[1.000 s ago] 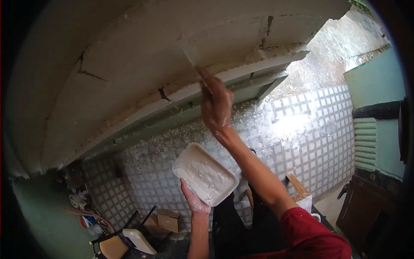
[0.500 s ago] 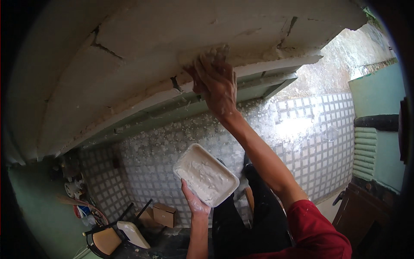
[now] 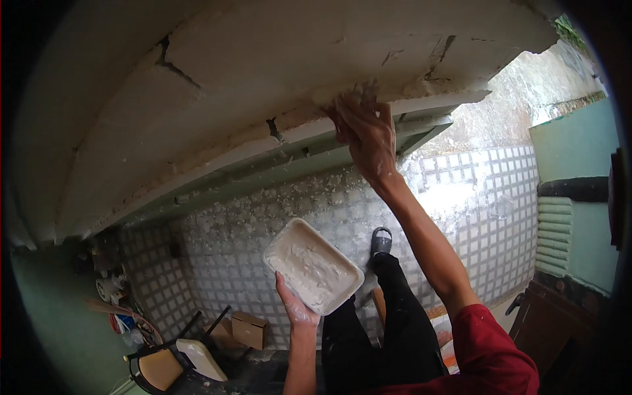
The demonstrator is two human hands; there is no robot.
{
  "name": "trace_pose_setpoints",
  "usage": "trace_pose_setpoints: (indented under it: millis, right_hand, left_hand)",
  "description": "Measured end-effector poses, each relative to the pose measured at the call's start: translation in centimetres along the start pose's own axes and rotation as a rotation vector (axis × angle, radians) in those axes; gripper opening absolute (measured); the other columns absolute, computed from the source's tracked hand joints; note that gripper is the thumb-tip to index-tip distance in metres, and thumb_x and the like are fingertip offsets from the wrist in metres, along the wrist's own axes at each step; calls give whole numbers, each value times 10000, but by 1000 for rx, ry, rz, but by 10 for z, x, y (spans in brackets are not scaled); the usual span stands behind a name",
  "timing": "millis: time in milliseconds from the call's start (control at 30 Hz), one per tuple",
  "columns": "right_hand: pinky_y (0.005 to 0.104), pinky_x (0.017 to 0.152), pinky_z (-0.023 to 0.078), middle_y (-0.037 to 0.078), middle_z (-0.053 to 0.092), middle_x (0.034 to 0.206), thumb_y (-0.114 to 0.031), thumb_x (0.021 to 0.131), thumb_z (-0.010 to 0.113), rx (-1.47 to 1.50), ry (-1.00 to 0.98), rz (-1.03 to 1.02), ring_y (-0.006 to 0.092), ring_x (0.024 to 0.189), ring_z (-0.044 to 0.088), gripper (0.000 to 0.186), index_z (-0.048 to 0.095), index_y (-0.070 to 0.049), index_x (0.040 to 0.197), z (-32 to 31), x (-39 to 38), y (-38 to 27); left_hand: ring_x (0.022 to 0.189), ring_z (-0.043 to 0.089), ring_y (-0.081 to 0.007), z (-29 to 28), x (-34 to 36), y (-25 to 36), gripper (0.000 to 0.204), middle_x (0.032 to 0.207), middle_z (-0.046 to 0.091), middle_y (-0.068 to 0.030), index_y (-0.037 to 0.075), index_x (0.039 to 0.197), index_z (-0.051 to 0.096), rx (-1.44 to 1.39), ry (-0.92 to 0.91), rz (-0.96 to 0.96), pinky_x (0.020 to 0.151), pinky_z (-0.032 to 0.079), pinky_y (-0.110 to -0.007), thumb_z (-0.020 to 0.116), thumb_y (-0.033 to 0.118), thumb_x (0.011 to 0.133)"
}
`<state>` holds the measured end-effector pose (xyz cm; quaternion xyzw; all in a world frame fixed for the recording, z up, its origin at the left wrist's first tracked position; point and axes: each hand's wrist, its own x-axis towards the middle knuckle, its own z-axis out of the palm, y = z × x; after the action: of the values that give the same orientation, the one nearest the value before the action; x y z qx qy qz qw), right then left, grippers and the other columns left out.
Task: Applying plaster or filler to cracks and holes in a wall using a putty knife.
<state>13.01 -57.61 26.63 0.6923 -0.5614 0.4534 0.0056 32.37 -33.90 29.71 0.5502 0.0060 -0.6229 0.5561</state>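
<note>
My left hand point(image 3: 299, 309) grips a shallow white plastic tray point(image 3: 271, 255) by its near left side, thumb along the rim. Wet white putty point(image 3: 316, 266) lies thickly spread in the tray, which is slightly tilted. With the arm reaching up, my right hand point(image 3: 365, 131) is against the lower edge of the cracked off-white plaster surface point(image 3: 263, 72). Its fingers are bunched and closed, white-smeared and blurred at the tips; whatever they hold cannot be made out. Dark gaps point(image 3: 273, 130) break the plaster edge left of this hand.
Below is a patterned tile floor point(image 3: 227, 230) strewn with white flecks. A cardboard box point(image 3: 249, 329) and a chair point(image 3: 161, 370) stand at the lower left, beside a pile of odds and ends point(image 3: 122, 306). My slippered foot point(image 3: 380, 241) rests on the tiles. Brown cabinet point(image 3: 550, 329) at right.
My right hand has slid to the right and slightly down along the plaster edge. My slippered foot now shows more fully. The left hand and tray have hardly moved.
</note>
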Motion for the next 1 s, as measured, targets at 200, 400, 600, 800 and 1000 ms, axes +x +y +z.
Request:
trace_pose_setpoints:
  millis: [200, 400, 600, 800, 1000]
  right_hand:
    - [312, 731, 536, 118, 704, 1057, -43, 890, 571, 393, 400, 483, 163, 777, 642, 336, 635, -76, 1219, -47, 14, 22]
    - [284, 760, 538, 115, 684, 1127, 11, 902, 473, 255, 430, 488, 113, 877, 672, 416, 602, -108, 1279, -18, 26, 21]
    - [344, 854, 548, 121, 630, 1219, 114, 838, 480, 304, 336, 304, 252, 1078, 644, 488, 633, -123, 1235, 28, 25, -68]
    - [356, 748, 543, 136, 638, 1169, 119, 806, 472, 506, 228, 258, 251, 833, 674, 443, 615, -67, 1182, 19, 11, -75]
    - [283, 679, 545, 132, 614, 1253, 119, 838, 476, 469, 462, 489, 166, 735, 652, 497, 575, -67, 1288, 8, 15, -49]
  left_hand:
    - [1293, 409, -296, 0, -3, 5, 735, 1449, 378, -88, 127, 1464, 291, 4, 26, 27, 1061, 365, -451, 445, 592, 916]
    - [1296, 406, -296, 0, -1, 2, 728, 1450, 378, -86, 129, 1464, 292, -1, 30, 8, 1065, 358, -446, 451, 584, 919]
    - [1315, 388, -308, -4, 2, 4, 727, 1466, 362, -93, 140, 1472, 293, 12, 5, 14, 1082, 345, -464, 430, 594, 920]
    - [1324, 380, -304, 5, -2, 7, 711, 1477, 350, -92, 137, 1476, 287, -18, -11, -8, 1090, 339, -459, 417, 578, 933]
    - [1326, 377, -305, -5, 0, 8, 725, 1479, 346, -91, 138, 1479, 280, 12, 3, 44, 1089, 341, -462, 428, 585, 927]
